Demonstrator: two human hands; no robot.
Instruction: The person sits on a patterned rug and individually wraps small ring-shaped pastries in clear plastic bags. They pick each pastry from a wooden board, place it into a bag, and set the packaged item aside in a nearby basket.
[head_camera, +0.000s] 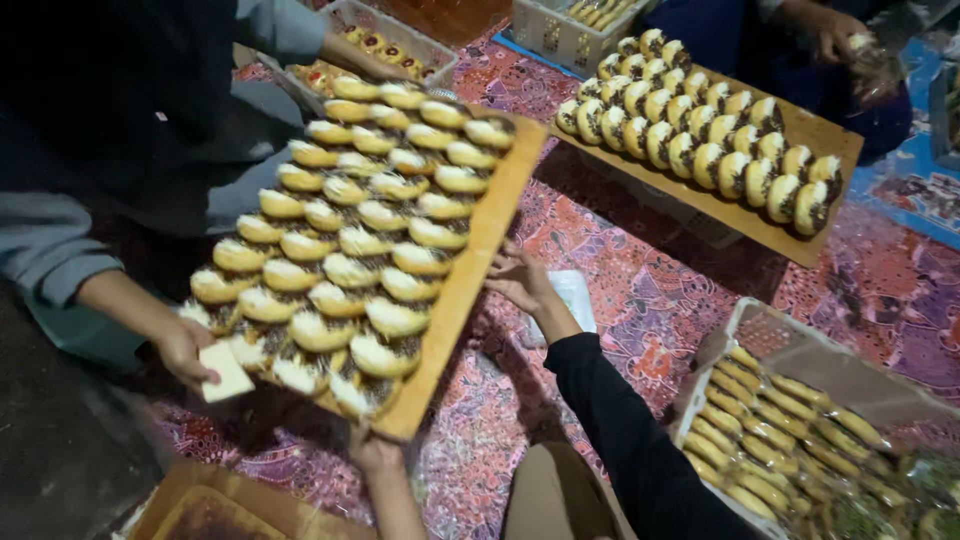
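L hand (375, 450), nearest the camera, grips the near corner of a long wooden board (470, 270); fingers are curled under the wood, thumb side hidden, so can't tell how tight. R hand (520, 280), black sleeve, is up against the board's right edge about halfway along, fingers spread and only lightly bent, tips touching the wood — flat support, not a closed grip.

Board is tilted, held off the floor, packed w/ rows of filled pastries (350, 240), pale cream and dark sprinkles, running away from the L fingers toward the far end.

Left of the L fingers, a co-worker's hand (185, 350) in a grey sleeve holds the board's other near corner w/ a pale flat card (225, 372) pinched at its fingers.

Right of the R fingers, a white crate (745, 325) of long golden rolls. Just behind the R hand, a clear plastic bag (572, 295) on the patterned red mat (640, 290).

Further beyond the R fingers, a second board (815, 130) w/ more pastries, and another person's hands at the far right corner. Far behind, two white baskets w/ more baked goods.
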